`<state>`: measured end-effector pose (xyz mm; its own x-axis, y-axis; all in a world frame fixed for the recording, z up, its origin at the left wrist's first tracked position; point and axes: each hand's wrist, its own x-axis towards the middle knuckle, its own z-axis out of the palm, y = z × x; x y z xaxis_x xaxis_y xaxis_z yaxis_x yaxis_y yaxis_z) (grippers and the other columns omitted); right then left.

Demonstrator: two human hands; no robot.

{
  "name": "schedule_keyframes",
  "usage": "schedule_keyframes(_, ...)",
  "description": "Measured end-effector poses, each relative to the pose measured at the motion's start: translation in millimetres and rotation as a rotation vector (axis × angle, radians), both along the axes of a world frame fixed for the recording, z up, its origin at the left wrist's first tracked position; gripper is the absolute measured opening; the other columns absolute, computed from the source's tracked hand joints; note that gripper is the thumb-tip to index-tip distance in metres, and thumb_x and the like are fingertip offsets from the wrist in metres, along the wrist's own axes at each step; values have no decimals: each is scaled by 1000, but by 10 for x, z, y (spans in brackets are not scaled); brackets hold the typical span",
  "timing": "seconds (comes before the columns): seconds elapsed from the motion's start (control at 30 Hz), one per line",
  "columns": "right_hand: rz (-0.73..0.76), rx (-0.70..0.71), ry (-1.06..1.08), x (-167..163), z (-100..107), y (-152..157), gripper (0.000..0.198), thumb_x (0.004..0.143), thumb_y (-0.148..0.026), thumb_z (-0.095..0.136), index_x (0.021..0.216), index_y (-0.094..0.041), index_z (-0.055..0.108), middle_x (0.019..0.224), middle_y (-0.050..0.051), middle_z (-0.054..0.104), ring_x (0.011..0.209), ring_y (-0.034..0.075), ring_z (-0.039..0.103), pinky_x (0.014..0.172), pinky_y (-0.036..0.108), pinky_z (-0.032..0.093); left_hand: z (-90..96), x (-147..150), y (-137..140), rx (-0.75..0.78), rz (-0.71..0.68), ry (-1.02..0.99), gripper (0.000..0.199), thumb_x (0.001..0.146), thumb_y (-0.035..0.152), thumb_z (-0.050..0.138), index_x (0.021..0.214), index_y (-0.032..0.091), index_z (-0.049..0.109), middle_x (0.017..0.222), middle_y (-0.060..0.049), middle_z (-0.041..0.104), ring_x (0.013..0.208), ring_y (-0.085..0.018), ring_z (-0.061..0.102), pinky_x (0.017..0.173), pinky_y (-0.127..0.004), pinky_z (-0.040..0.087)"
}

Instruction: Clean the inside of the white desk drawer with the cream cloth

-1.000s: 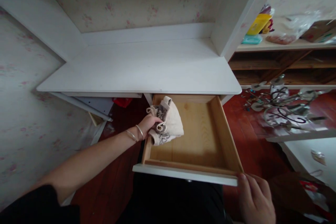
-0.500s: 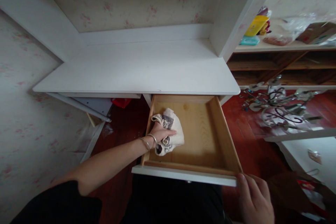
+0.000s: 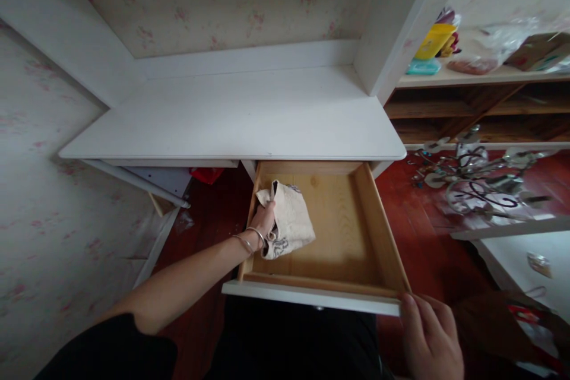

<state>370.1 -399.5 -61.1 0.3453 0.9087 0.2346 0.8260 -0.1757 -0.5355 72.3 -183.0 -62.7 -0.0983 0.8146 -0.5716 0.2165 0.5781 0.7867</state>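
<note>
My left hand (image 3: 263, 221) grips a folded beige cloth (image 3: 294, 217) with dark printed patterns, inside the left part of a pulled-out drawer. Part of the fingers is hidden behind the cloth. The drawer (image 3: 342, 225) has a pale wooden bottom and sides and a white front. At the drawer's front right corner, my right hand (image 3: 431, 332) is closed around the edge, thumb side against the top. Above the drawer runs the white desk top (image 3: 249, 113).
To the right on the red wooden floor lies a metal chandelier (image 3: 481, 184). Behind it, a shelf unit (image 3: 472, 80) carries a yellow container (image 3: 436, 41) and plastic bags. A white panel (image 3: 534, 267) lies at the lower right. Flowered wallpaper covers the left wall.
The cloth has turned over in my left hand, so a flatter, plainer beige side now faces up. My left hand has shifted slightly left. My right hand stays on the drawer corner.
</note>
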Motion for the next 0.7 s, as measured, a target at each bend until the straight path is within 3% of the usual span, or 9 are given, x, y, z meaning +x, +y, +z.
schedule_keyframes(0.13, 32, 21, -7, 46, -80, -20, 56, 92, -69, 35, 88, -22, 65, 90, 11, 61, 88, 28, 57, 81, 43, 47, -78, 140, 16, 47, 13, -175, 48, 67, 38, 82, 109, 21, 65, 112, -10, 72, 99, -24, 68, 81, -31, 53)
schedule_keyframes(0.27, 26, 33, 0, 74, -111, -25, 57, 92, -70, 36, 86, -21, 66, 89, 11, 60, 86, 27, 56, 80, 42, 46, -131, 237, 35, 3, 156, -229, 38, 56, 18, 87, 90, 17, 70, 96, -10, 75, 84, -23, 71, 73, -30, 56)
schedule_keyframes(0.33, 34, 39, 7, 68, -93, -19, 56, 91, -70, 37, 85, -22, 65, 89, 11, 60, 86, 27, 56, 80, 42, 46, -111, 266, -1, -20, 210, -238, 31, 60, 19, 85, 87, 15, 70, 89, -11, 74, 78, -24, 71, 70, -31, 56)
schedule_keyframes(0.43, 35, 47, 21, 51, -67, -5, 55, 91, -71, 37, 86, -23, 65, 89, 11, 61, 87, 28, 57, 81, 42, 46, -11, 329, -89, -28, 271, -316, 28, 72, 24, 76, 98, 14, 69, 92, -11, 74, 76, -23, 71, 68, -33, 57)
schedule_keyframes(0.53, 20, 48, 35, 48, -81, 4, 57, 91, -72, 36, 86, -23, 65, 89, 11, 61, 87, 28, 56, 81, 43, 46, 124, 398, -83, -13, 461, -447, 28, 80, 20, 65, 108, 16, 64, 95, -9, 73, 75, -20, 72, 68, -32, 58)
schedule_keyframes(0.6, 6, 43, 45, 55, -106, 3, 58, 91, -73, 35, 85, -23, 65, 89, 11, 61, 88, 28, 56, 82, 43, 45, 198, 422, 32, 45, 581, -442, 26, 82, 17, 60, 108, 16, 61, 92, -7, 72, 75, -18, 71, 68, -30, 58)
schedule_keyframes(0.7, -11, 30, 61, 59, -127, -3, 58, 91, -72, 36, 85, -22, 66, 89, 11, 62, 88, 28, 57, 83, 43, 45, 253, 433, 344, 144, 622, -302, 20, 86, 21, 57, 105, 16, 59, 89, -6, 70, 76, -18, 70, 67, -29, 57)
